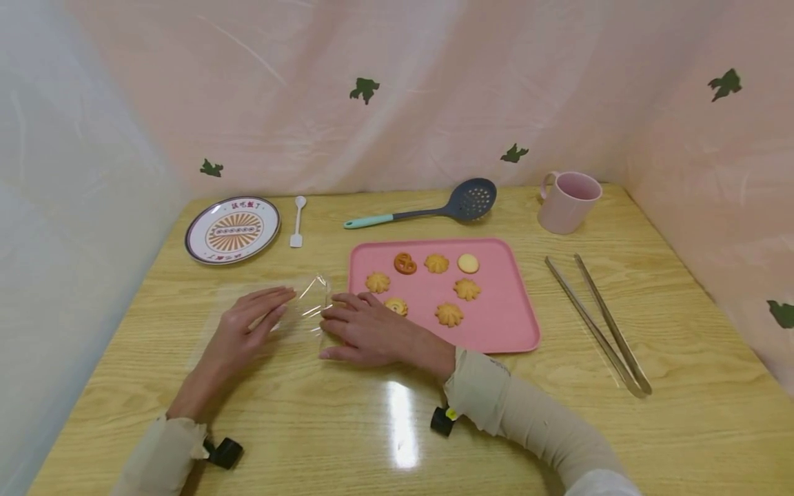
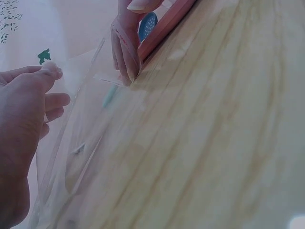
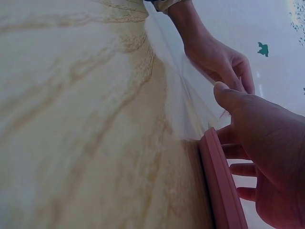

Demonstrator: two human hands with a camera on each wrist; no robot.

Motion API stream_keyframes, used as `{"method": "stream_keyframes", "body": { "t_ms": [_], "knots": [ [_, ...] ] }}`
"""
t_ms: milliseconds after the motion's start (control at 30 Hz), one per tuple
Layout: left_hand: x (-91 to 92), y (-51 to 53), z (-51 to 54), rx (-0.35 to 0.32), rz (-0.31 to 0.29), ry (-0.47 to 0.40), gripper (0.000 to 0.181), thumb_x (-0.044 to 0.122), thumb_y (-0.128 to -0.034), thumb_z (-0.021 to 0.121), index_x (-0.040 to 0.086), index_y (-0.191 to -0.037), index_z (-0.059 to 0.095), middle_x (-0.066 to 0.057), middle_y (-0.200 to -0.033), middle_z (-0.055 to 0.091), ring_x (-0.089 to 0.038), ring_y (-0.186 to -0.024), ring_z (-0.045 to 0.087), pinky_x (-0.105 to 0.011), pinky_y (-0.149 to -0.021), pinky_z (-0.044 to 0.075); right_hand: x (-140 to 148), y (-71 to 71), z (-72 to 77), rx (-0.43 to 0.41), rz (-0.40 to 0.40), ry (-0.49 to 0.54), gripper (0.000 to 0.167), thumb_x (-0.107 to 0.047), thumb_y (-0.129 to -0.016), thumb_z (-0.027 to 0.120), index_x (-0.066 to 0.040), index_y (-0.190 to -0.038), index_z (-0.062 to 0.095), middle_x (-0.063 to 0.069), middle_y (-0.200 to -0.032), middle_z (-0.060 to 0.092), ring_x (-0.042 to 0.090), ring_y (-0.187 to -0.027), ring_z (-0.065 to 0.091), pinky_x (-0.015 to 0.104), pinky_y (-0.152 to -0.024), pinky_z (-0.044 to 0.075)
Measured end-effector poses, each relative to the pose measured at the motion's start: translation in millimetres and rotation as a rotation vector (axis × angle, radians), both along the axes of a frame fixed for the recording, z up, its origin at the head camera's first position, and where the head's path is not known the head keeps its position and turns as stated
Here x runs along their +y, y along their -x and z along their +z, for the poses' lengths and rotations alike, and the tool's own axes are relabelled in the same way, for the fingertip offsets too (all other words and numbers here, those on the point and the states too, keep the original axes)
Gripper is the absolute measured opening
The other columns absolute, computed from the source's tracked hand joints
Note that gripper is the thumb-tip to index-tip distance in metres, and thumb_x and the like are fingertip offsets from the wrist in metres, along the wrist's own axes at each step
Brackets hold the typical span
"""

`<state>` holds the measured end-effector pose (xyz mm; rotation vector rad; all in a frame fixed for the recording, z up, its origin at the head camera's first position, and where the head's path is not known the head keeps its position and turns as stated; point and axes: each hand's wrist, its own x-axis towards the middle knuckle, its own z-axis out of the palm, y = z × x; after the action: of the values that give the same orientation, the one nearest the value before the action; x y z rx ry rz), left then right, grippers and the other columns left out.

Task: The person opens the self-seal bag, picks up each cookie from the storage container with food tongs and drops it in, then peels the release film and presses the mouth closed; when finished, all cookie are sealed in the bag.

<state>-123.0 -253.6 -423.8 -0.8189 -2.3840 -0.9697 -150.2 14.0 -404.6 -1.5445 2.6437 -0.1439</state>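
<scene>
A clear plastic bag lies on the table left of the pink tray. Over its left part is my left hand, thumb and fingertips brought together at the film; in the left wrist view that hand stands beside the raised clear film. My right hand reaches over the tray's left edge, fingers spread and touching the bag's right edge. The right wrist view shows this hand with fingers extended beside the tray rim. Cookies and a pretzel lie on the tray.
Behind are a plate, a small white spatula and a slotted ladle. A pink mug stands at the back right, with metal tongs in front of it. Fabric hangs around the table.
</scene>
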Motion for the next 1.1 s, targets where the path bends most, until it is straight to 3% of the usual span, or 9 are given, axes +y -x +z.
{"method": "stream_keyframes", "body": {
  "t_ms": [600, 1100],
  "knots": [
    [-0.1, 1.3, -0.6, 0.026, -0.015, -0.014, 0.046, -0.020, -0.0838, 0.071, -0.001, -0.126, 0.072, -0.014, -0.128, 0.071, -0.039, -0.119, 0.063, -0.019, -0.112, 0.034, 0.4, -0.3, -0.5, 0.008, 0.005, 0.011, 0.057, -0.055, -0.109, 0.043, -0.016, -0.148, 0.057, 0.001, -0.156, 0.049, 0.026, -0.151, 0.029, 0.048, -0.119, 0.028],
    [0.0, 0.1, -2.0, -0.005, 0.013, 0.023, 0.043, -0.015, -0.0880, 0.071, 0.002, -0.127, 0.072, -0.012, -0.129, 0.071, -0.037, -0.121, 0.063, -0.018, -0.112, 0.032, -0.2, 0.3, -2.5, 0.021, 0.005, 0.003, 0.056, -0.055, -0.109, 0.042, -0.017, -0.147, 0.058, 0.001, -0.156, 0.049, 0.026, -0.151, 0.029, 0.048, -0.119, 0.028]
  ]
}}
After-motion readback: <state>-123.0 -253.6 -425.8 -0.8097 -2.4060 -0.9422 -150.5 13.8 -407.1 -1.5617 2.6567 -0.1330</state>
